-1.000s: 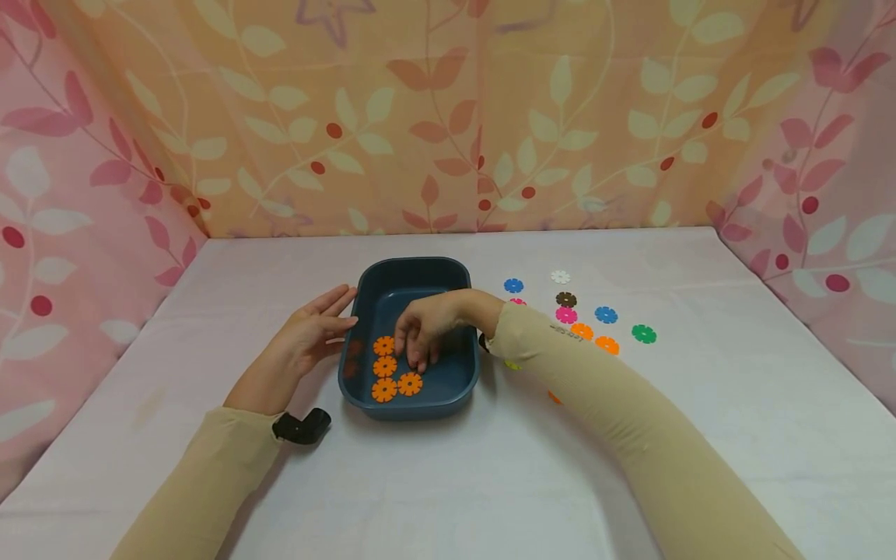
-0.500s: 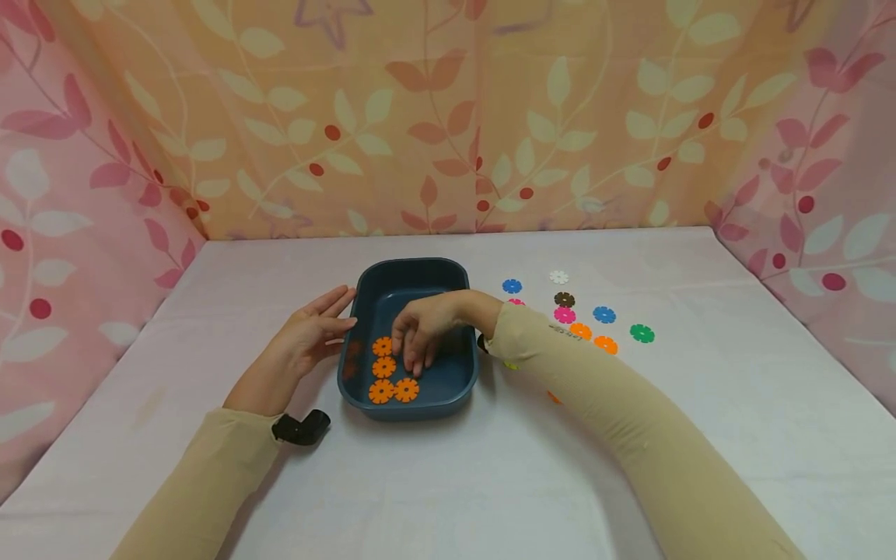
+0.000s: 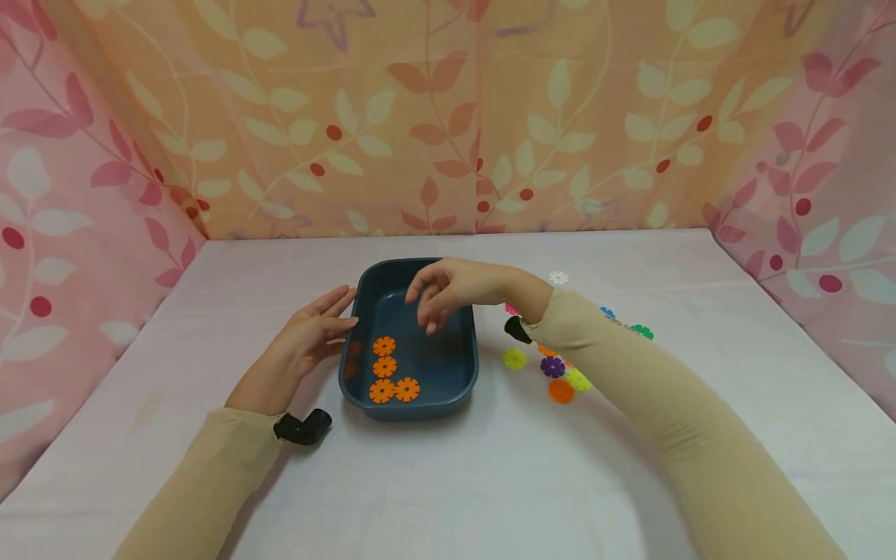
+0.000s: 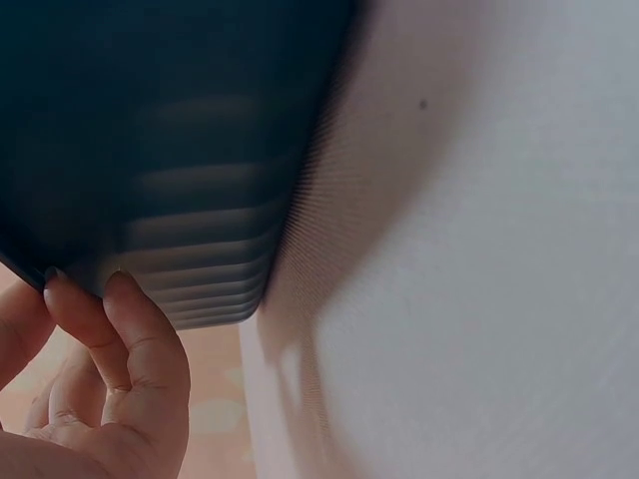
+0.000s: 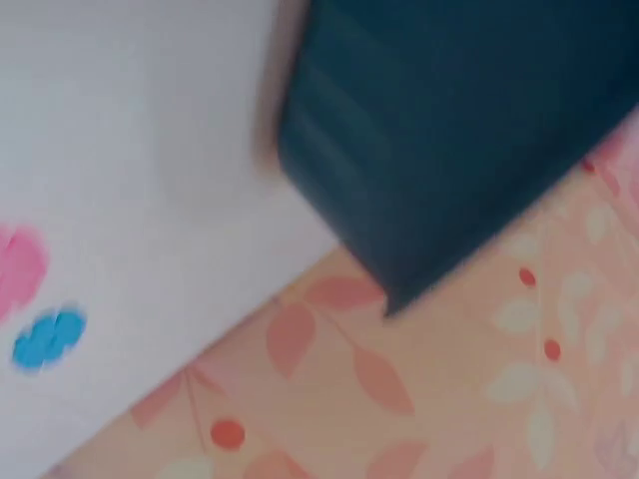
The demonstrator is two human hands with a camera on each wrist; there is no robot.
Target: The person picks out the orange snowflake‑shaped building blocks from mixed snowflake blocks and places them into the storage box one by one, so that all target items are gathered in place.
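Observation:
A dark blue rectangular tub (image 3: pixel 448 365) stands on the table with several orange notched discs (image 3: pixel 383 366) in its near left part. Against the tub's left side rests my left hand (image 3: pixel 308 330). Its fingers are extended, and in the left wrist view the fingertips (image 4: pixel 122 284) touch the outer wall close to the rim. Over the tub's far right part hangs my right hand (image 3: pixel 451 292), fingers loosely bent and nothing visible in them. The right wrist view shows the tub's outer wall (image 5: pixel 429 150), blurred, but no fingers.
Right of the tub lie several loose discs, among them a yellow one (image 3: pixel 514 358), a purple one (image 3: pixel 552 366), an orange one (image 3: pixel 561 391) and a white one (image 3: pixel 558 278). My right forearm hides some. A patterned curtain (image 3: pixel 490 117) closes off the back.
My right hand has risen from the tub's floor beside the orange discs and moved back and right. The lower right disc has shifted slightly left and nearer. My left hand has stayed in place.

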